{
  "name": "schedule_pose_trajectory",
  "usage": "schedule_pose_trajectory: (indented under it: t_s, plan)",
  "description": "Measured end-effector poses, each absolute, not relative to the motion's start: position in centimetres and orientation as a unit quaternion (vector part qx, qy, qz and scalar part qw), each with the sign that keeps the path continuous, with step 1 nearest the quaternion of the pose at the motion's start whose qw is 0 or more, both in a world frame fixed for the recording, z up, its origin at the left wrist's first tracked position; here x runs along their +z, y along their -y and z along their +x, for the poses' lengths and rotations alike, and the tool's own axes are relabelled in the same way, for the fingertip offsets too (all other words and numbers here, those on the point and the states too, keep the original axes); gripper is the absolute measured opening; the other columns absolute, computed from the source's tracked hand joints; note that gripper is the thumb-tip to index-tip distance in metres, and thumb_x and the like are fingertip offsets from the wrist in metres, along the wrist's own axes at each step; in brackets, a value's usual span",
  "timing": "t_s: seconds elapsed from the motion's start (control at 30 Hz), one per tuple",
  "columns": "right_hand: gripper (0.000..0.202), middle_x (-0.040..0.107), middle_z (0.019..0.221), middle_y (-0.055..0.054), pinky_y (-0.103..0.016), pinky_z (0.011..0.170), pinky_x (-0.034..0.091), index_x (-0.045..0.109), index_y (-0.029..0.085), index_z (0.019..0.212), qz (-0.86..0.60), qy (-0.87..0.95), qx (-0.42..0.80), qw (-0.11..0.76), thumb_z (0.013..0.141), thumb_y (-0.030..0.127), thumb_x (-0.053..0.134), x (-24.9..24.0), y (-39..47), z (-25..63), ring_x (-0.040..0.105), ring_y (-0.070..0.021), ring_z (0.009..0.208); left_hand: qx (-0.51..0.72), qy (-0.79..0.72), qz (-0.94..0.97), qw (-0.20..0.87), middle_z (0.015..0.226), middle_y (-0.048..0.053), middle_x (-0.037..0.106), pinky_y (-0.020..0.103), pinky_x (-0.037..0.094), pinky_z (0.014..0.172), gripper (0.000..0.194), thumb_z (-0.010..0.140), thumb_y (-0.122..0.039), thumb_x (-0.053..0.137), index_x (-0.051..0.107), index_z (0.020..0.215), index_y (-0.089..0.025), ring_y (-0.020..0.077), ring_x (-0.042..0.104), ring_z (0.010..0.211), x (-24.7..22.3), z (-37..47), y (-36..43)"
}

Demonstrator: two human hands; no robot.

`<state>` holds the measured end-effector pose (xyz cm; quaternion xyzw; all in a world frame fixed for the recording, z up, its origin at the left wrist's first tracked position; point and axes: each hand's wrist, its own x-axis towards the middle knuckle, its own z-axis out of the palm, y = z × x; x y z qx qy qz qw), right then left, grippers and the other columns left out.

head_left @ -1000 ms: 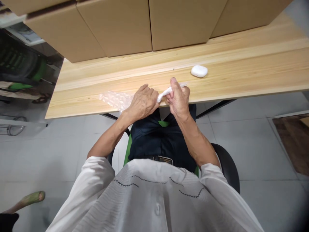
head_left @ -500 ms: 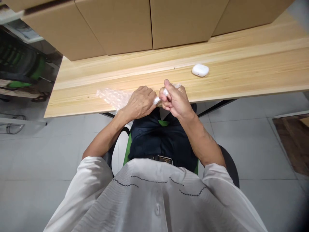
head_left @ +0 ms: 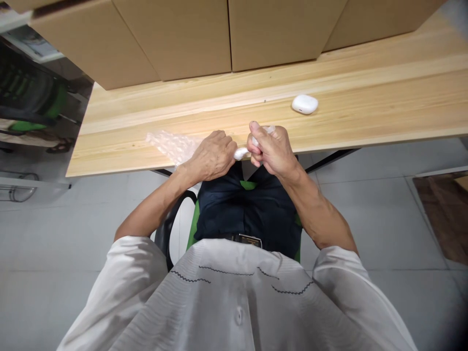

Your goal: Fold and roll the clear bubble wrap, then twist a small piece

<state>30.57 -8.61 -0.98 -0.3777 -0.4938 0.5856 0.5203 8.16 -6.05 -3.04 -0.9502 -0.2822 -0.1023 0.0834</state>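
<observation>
At the counter's (head_left: 365, 97) near edge, mid-frame, both hands met over a small white roll (head_left: 241, 153). The left hand (head_left: 210, 158) was curled knuckles-up, fingers closed on the roll's left end; the right hand (head_left: 272, 151) was closed round its right end, thumb raised, with a bit of white showing above the fist. The roll's long axis ran left to right between the two fists, tilting slightly up toward the right, and both hands were equally near it. It looked soft, twisted and pale, most of it hidden in the grips. Bubble wrap (head_left: 170, 145) lay flat just left of the left hand, partly under it. A white case (head_left: 304, 104) sat upper right, well apart, and cardboard boxes (head_left: 190, 34) lined the top.
</observation>
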Motion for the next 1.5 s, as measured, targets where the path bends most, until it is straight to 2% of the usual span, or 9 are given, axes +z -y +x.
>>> schedule_pose_trajectory:
  t_s: [0.37, 0.53, 0.63, 0.73, 0.8, 1.0, 1.23, 1.33, 1.5]
  plan:
    - [0.084, 0.044, 0.050, 0.006, -0.021, 0.035, 0.041, 0.043, 0.027, 0.061, -0.400, 0.488, 0.583, 0.512, 0.093, 0.093, 0.084, -0.9, 9.1, 31.3, 0.038, -0.0068, 0.042, -0.084, 0.254, -0.958, 0.100, 0.099, 0.015, 0.074, 0.053, 0.055, 0.097, 0.022, 0.112, -0.025, 0.055, 0.073, 0.101, -0.019, 0.0334, 0.066, 0.094, -2.8, 7.9, 5.8]
    - [0.087, 0.044, 0.052, 0.005, -0.022, 0.037, 0.041, 0.047, 0.025, 0.058, -0.380, 0.500, 0.585, 0.513, 0.090, 0.098, 0.082, -1.5, 8.7, 31.2, 0.038, -0.0069, 0.044, -0.095, 0.259, -0.956, 0.100, 0.098, 0.015, 0.074, 0.057, 0.058, 0.107, 0.025, 0.113, -0.028, 0.053, 0.073, 0.101, -0.019, 0.0331, 0.068, 0.096, -2.6, 7.7, 5.5]
    - [0.086, 0.045, 0.052, 0.005, -0.022, 0.038, 0.040, 0.050, 0.025, 0.059, -0.370, 0.504, 0.590, 0.511, 0.089, 0.098, 0.082, -2.0, 8.4, 30.9, 0.039, -0.0073, 0.045, -0.107, 0.271, -0.954, 0.066, 0.104, 0.014, 0.076, 0.062, 0.056, 0.121, 0.032, 0.115, -0.042, 0.054, 0.075, 0.116, -0.018, 0.0343, 0.070, 0.103, -1.7, 7.4, 5.6]
    - [0.083, 0.047, 0.053, 0.005, -0.023, 0.040, 0.038, 0.052, 0.025, 0.062, -0.367, 0.498, 0.598, 0.509, 0.091, 0.097, 0.083, -2.1, 8.3, 30.3, 0.040, -0.0079, 0.045, -0.123, 0.281, -0.952, 0.009, 0.117, 0.015, 0.079, 0.066, 0.051, 0.131, 0.054, 0.117, -0.066, 0.053, 0.072, 0.135, -0.018, 0.0352, 0.072, 0.113, -0.5, 7.4, 6.0]
    - [0.082, 0.050, 0.054, 0.005, -0.023, 0.040, 0.037, 0.051, 0.026, 0.063, -0.366, 0.493, 0.605, 0.507, 0.091, 0.096, 0.083, -1.9, 8.5, 29.9, 0.040, -0.0083, 0.046, -0.132, 0.289, -0.948, -0.017, 0.117, 0.013, 0.080, 0.067, 0.047, 0.136, 0.059, 0.120, -0.072, 0.046, 0.072, 0.133, -0.020, 0.0334, 0.073, 0.113, -0.1, 7.7, 6.2]
    - [0.085, 0.059, 0.059, 0.002, -0.022, 0.041, 0.035, 0.045, 0.025, 0.061, -0.368, 0.475, 0.622, 0.502, 0.091, 0.094, 0.085, -0.9, 9.1, 29.4, 0.037, -0.0064, 0.046, -0.150, 0.281, -0.948, -0.017, 0.090, 0.007, 0.076, 0.067, 0.048, 0.137, 0.053, 0.127, -0.052, 0.032, 0.072, 0.108, -0.022, 0.0261, 0.074, 0.089, -1.3, 8.5, 5.7]
    - [0.089, 0.046, 0.054, 0.005, -0.022, 0.039, 0.033, 0.044, 0.025, 0.058, -0.380, 0.469, 0.614, 0.508, 0.089, 0.100, 0.080, -1.4, 9.6, 29.4, 0.039, -0.0073, 0.046, -0.177, 0.246, -0.951, 0.061, 0.081, 0.003, 0.070, 0.066, 0.055, 0.133, 0.036, 0.122, -0.032, 0.045, 0.071, 0.099, -0.023, 0.0238, 0.069, 0.082, -2.7, 8.6, 5.9]
    - [0.087, 0.044, 0.053, 0.005, -0.023, 0.039, 0.032, 0.046, 0.026, 0.059, -0.392, 0.477, 0.602, 0.506, 0.088, 0.099, 0.082, -1.5, 9.6, 29.6, 0.041, -0.0083, 0.046, -0.180, 0.230, -0.953, 0.082, 0.078, 0.001, 0.068, 0.064, 0.054, 0.134, 0.036, 0.121, -0.029, 0.046, 0.071, 0.095, -0.023, 0.0220, 0.068, 0.080, -2.8, 8.7, 5.8]
    - [0.087, 0.045, 0.053, 0.005, -0.024, 0.039, 0.031, 0.047, 0.025, 0.058, -0.407, 0.488, 0.581, 0.509, 0.090, 0.098, 0.082, -1.8, 9.7, 30.1, 0.038, -0.0074, 0.044, -0.167, 0.242, -0.955, 0.047, 0.079, 0.001, 0.067, 0.070, 0.053, 0.135, 0.035, 0.119, -0.030, 0.049, 0.068, 0.090, -0.026, 0.0233, 0.068, 0.083, -2.7, 8.9, 5.6]
